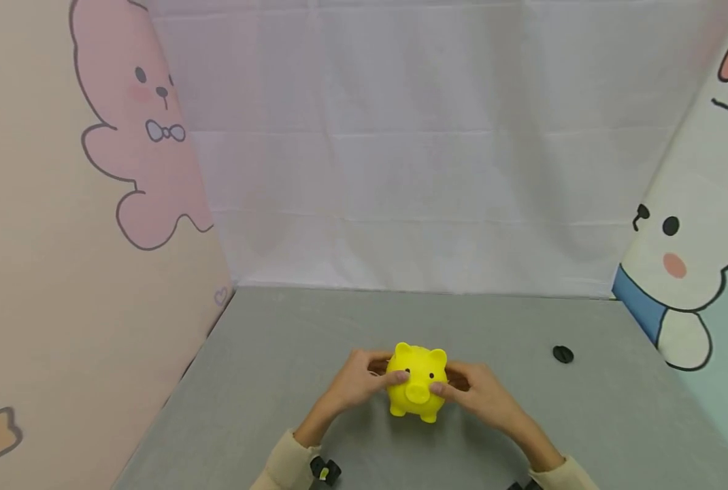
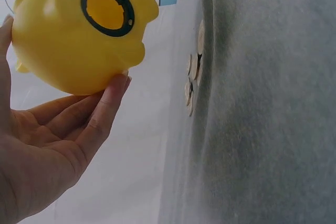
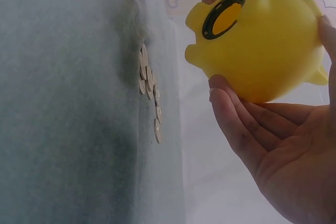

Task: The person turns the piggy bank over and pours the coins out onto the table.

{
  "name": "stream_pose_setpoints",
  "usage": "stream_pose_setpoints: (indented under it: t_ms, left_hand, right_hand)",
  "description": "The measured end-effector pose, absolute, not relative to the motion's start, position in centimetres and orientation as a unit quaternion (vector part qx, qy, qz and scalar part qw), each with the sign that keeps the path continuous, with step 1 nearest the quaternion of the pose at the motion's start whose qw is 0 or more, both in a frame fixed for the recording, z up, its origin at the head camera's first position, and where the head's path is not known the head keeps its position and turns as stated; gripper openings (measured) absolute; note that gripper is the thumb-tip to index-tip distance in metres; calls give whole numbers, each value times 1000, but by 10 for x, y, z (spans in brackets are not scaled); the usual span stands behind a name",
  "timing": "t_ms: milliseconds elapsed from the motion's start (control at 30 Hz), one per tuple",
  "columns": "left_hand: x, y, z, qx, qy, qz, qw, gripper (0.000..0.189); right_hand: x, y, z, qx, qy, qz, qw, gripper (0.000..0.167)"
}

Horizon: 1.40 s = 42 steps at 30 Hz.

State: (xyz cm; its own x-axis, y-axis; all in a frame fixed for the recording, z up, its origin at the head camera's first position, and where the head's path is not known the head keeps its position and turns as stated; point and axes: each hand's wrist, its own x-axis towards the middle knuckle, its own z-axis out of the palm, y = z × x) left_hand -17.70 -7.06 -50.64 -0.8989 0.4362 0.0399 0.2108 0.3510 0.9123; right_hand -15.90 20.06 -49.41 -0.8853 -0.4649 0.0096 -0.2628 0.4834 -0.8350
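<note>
A yellow piggy bank [image 1: 417, 361] is raised above the table between both hands, its snout toward me and its feet down. My left hand [image 1: 353, 382] grips one side, with the thumb on the pig's face. On the opposite side my right hand [image 1: 485, 395] holds it the same way. The wrist views show an uncovered round hole with a black rim [image 3: 208, 27] in the belly. Several coins [image 2: 195, 66] lie on the table beyond and below the pig; in the head view they are hidden.
A small black round plug [image 1: 563, 354] lies on the grey tabletop [image 1: 315, 320] to the right. White cloth [image 1: 401, 170] hangs along the back, and panels with cartoon animals stand at both sides. A black wrist device [image 1: 326, 471] shows at the left sleeve.
</note>
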Motion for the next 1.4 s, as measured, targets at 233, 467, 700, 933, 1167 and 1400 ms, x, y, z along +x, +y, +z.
stream_pose_setpoints:
  t_ms: [233,467,700,933,1167,1400]
  left_hand:
    - [-173,-72,-506,202,807,539,133,71]
    - [-178,-72,-497,247,818,509,103,85]
    - [-176,-65,-499,268,823,492,93,96]
    - [-180,-57,-498,280,824,485,85,97]
    - [-181,-50,-493,289,825,476,97,98]
    - [-186,-37,-488,297,815,486,106,97]
  right_hand:
    - [-155,206,-495,-209,858,-455,117,61]
    - [-159,209,-494,-257,863,-432,53,79]
    - [-155,212,-496,-259,866,-425,41,93]
    - [-155,218,-491,-252,873,-416,28,97]
    - [-153,224,-486,-245,879,-408,30,96]
    - [-154,237,-481,-233,887,-397,31,98]
